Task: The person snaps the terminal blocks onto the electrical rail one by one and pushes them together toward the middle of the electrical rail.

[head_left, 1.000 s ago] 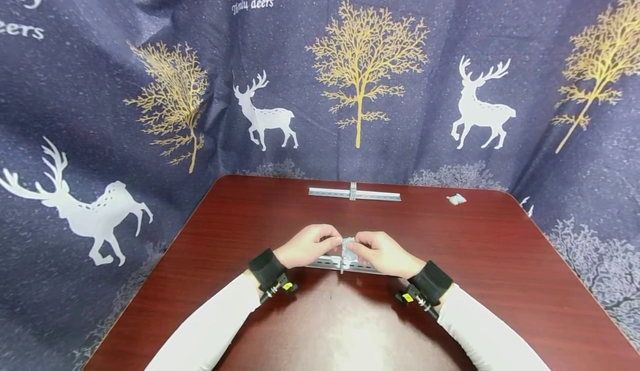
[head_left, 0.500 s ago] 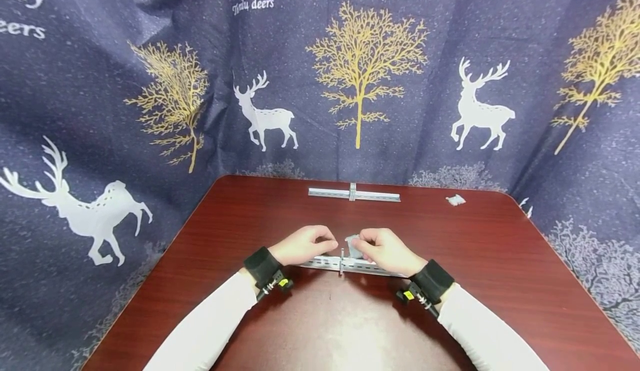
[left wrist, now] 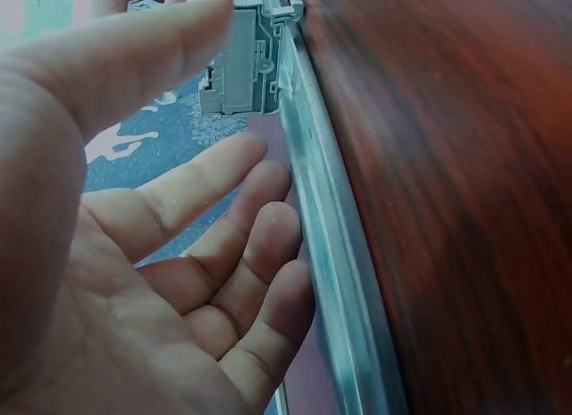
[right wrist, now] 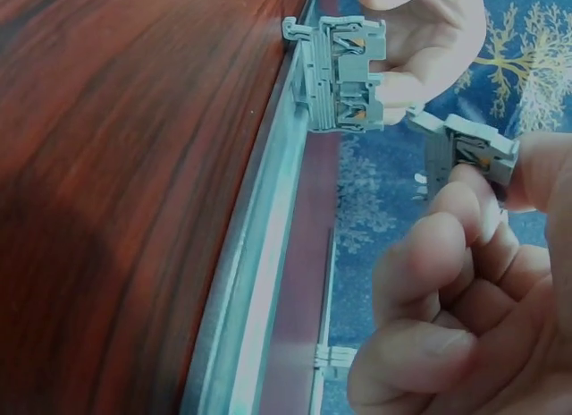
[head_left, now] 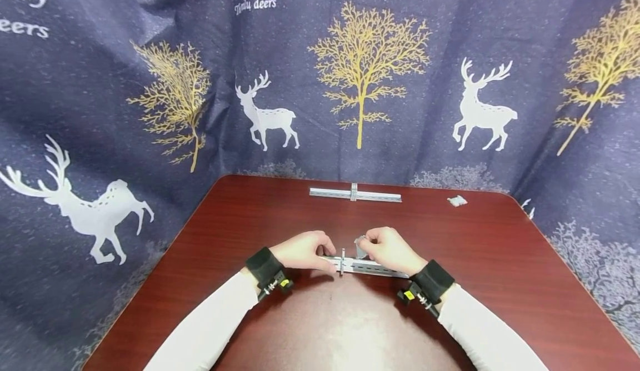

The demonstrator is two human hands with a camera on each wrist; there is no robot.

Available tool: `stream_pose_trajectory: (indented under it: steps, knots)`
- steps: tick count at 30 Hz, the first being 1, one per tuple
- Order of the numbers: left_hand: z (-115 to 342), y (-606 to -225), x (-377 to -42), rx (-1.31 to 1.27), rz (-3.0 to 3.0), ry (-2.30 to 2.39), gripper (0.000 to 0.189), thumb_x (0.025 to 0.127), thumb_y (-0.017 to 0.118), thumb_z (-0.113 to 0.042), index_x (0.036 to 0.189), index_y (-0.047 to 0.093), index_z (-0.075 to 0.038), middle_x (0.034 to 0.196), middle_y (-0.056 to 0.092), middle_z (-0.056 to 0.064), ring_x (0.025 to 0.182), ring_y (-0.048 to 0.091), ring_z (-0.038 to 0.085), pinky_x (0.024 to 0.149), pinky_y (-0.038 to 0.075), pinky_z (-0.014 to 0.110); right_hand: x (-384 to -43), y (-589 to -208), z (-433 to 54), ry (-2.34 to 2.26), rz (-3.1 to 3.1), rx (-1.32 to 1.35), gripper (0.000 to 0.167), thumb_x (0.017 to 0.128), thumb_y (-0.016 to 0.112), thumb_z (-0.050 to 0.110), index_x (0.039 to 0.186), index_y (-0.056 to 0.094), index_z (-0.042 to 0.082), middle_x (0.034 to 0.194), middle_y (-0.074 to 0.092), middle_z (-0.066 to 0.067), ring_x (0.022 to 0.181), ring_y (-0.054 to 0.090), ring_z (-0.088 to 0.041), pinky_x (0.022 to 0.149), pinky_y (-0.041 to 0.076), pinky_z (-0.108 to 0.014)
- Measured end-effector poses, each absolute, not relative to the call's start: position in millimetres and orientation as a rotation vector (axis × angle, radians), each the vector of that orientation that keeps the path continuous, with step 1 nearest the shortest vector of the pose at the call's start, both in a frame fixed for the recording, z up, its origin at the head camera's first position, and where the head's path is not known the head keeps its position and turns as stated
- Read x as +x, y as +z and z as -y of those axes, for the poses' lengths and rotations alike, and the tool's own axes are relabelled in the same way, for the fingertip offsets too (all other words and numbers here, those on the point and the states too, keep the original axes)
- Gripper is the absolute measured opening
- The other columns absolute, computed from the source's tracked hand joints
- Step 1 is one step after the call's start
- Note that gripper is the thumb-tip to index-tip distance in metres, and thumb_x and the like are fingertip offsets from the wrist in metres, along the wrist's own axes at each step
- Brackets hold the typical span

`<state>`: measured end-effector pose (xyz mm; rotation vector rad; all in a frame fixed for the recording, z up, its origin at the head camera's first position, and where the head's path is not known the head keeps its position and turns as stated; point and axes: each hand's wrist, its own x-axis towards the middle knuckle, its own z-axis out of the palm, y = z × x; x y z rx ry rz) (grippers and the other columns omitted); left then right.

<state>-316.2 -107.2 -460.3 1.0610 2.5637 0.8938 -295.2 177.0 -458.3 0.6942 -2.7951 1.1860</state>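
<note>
A grey terminal block (right wrist: 344, 75) stands upright, clipped on a slotted metal DIN rail (head_left: 377, 268) in the middle of the table. My right hand (head_left: 392, 249) pinches a second terminal block (right wrist: 465, 151) between thumb and fingers, above the rail and right of the clipped one. The fingers cover part of it. Left of the clipped block, my left hand (head_left: 305, 250) spreads thumb and fingers about the rail and holds nothing. In the left wrist view its fingertips (left wrist: 284, 227) lie along the rail's side; whether they touch it I cannot tell.
Farther back on the table (head_left: 260, 210) lies another rail (head_left: 377, 195) with terminal blocks (head_left: 353, 191) clipped near its middle. A loose grey piece (head_left: 457, 200) lies at the back right. A patterned curtain (head_left: 320, 82) hangs behind the table's far edge.
My right hand has drawn its terminal block rightward, away from the clipped one. The left hand first moved slightly left, then its thumb parted from the fingers and came down by the rail.
</note>
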Motion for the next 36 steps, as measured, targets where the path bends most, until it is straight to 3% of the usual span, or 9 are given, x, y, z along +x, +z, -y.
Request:
stream_pose_trajectory:
  steps: [9,15,36]
  knots:
    - [105,-457,-313,1.108,-2.552,0.857,0.037,0.087,0.096,-0.026,0.117,0.083,-0.01,0.103,0.071,0.004,0.097,0.063,0.024,0.08,0.051,0.029,-297,-463,-176,1.084,2.828,0.733,0.048,0.101,0.071,0.017,0.06,0.046,0.022,0.056,0.034,0.015,0.052,0.032,-0.005,0.059,0.03,-0.026]
    - [104,-460,-314,1.111,-2.603,0.784,0.034,0.089,0.094,-0.024,0.118,0.082,-0.014,0.106,0.071,-0.001,0.098,0.063,0.02,0.087,0.053,0.03,-298,-465,-174,1.047,2.868,0.715,0.049,0.098,0.068,0.016,0.059,0.04,0.022,0.056,0.027,0.015,0.052,0.026,-0.006,0.06,0.027,-0.026]
    - [102,-463,-316,1.153,-2.611,0.763,0.022,0.089,0.094,-0.02,0.108,0.084,-0.017,0.1,0.07,-0.003,0.095,0.063,0.018,0.085,0.052,0.031,-303,-457,-159,1.04,3.019,0.579,0.05,0.097,0.067,0.021,0.055,0.039,0.022,0.054,0.025,0.013,0.049,0.025,-0.01,0.057,0.023,-0.03]
